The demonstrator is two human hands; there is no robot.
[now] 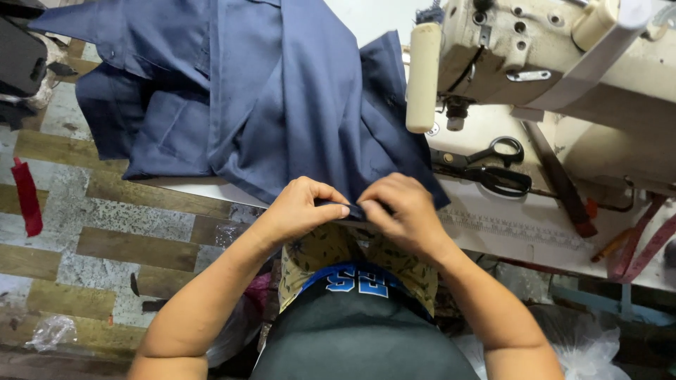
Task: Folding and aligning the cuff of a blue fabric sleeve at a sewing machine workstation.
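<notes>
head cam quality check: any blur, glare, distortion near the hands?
Head view: left hand, right hand and navy fabric are sharp and evenly lit; no harsh shadows; sewing machine looks bright, slightly washed out at top right; wide-angle bending shows at the edges.
</notes>
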